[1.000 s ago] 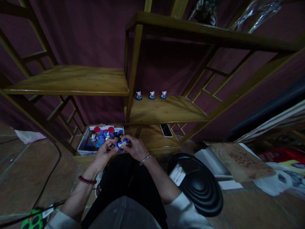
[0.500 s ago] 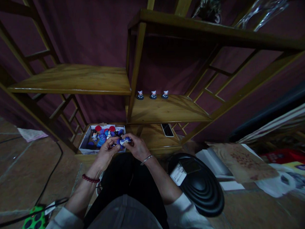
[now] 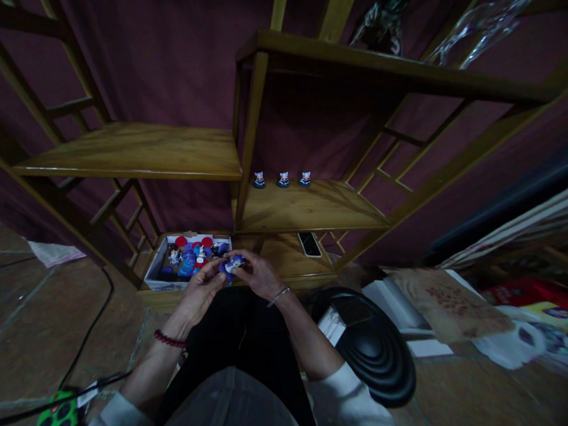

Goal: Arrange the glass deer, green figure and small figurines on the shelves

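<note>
A small purple-and-white figurine point(image 3: 232, 263) is held between both hands, over the near right corner of a box. My left hand point(image 3: 203, 291) pinches its left end, and the thumb and fingers of my right hand point(image 3: 258, 275) grip its right side. Fingers cover part of it. Beside them the open cardboard box point(image 3: 156, 267) holds several blue, purple, red and white figurines point(image 3: 187, 261) lying jumbled. Three small white-and-dark figurines, a left one point(image 3: 259, 180), a middle one point(image 3: 283, 179) and a right one point(image 3: 304, 179), stand upright in a row on the wooden shelf point(image 3: 312, 207).
A phone point(image 3: 309, 244) lies on the bottom shelf board. An upper left shelf point(image 3: 133, 150) overhangs the box. On the floor at right are a round black ribbed object point(image 3: 377, 352) and flat cardboard point(image 3: 445, 300). A black cable point(image 3: 94, 322) runs across the tiles at left.
The figurine has turned between my fingers, showing more of its white front. Both hands stay close together beside the box. The whole view has shifted slightly.
</note>
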{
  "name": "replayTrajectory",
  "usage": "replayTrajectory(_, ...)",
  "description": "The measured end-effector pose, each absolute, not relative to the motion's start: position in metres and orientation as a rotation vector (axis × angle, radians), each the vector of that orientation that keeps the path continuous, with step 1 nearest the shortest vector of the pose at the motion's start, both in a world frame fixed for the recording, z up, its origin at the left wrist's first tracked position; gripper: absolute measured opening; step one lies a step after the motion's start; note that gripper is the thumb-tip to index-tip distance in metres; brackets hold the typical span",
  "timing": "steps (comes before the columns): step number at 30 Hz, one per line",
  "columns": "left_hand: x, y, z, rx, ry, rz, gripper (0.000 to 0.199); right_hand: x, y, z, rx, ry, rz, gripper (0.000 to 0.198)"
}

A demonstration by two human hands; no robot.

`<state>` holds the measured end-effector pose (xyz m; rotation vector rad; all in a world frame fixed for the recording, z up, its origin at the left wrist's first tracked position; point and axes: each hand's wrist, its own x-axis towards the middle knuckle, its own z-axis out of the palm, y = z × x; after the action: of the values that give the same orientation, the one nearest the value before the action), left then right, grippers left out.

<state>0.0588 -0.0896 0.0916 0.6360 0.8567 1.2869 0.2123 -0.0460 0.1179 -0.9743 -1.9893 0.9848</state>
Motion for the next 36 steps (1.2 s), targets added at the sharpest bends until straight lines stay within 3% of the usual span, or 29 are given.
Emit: replayTrajectory(36,0.079,-0.094,0.082,0.645,0.824,1.319,0.037,0.226,-0.056,0.129,-1.07,-2.047,0.8,0.02)
